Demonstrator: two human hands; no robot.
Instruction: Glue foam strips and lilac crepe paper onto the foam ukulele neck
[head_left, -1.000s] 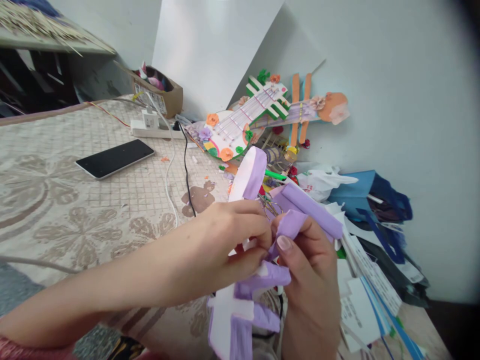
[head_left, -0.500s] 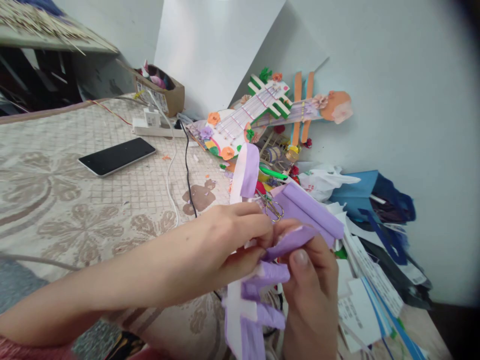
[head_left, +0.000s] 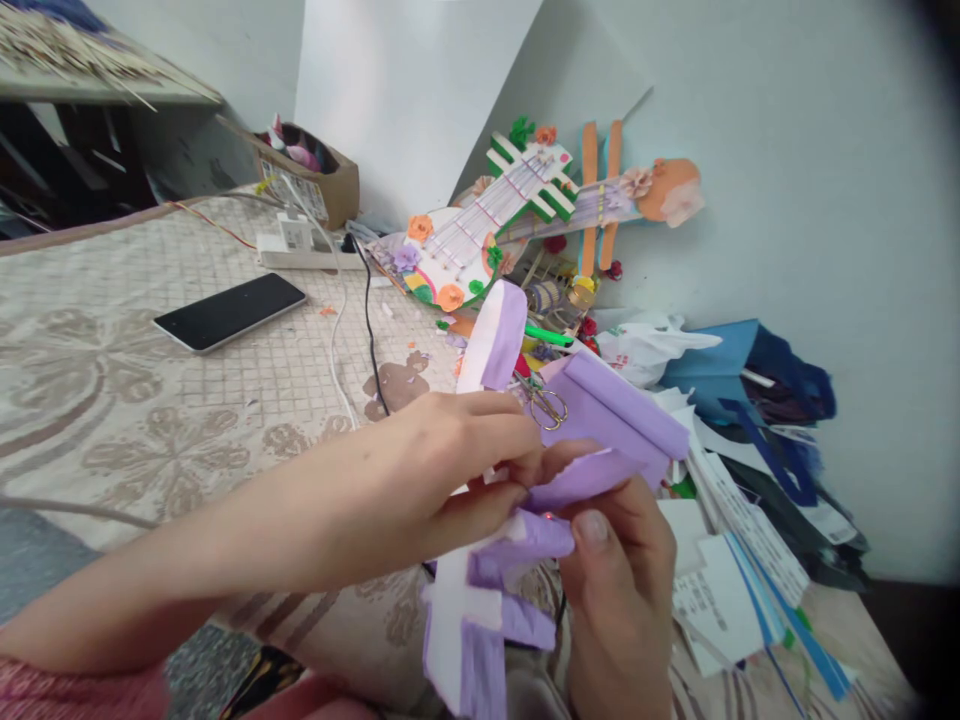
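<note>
A white craft piece (head_left: 459, 600) edged in purple paper, shaped like a small guitar neck with side tabs, stands in front of me. My left hand (head_left: 457, 460) is closed around its middle, thumb and fingers pinched where a loose purple paper strip (head_left: 589, 476) meets it. My right hand (head_left: 619, 580) is closed at the strip's other side, its fingers behind the strip and its thumb beside a purple tab. The craft's rounded upper end (head_left: 504, 335) rises above my left hand. My left fingertips partly hide the join.
Scissors (head_left: 547, 408), a purple paper roll (head_left: 622, 400) and a green pen (head_left: 549, 335) lie just beyond my hands. A decorated paper guitar (head_left: 480, 230) leans at the back. A phone (head_left: 231, 312), cables and a power strip (head_left: 315, 257) are on the left, a blue bag (head_left: 712, 365) on the right.
The purple strip, folded up over my right fingers earlier, now stretches out flatter to the right. My right thumb has moved off it, down to the tab. My left hand keeps its pinch.
</note>
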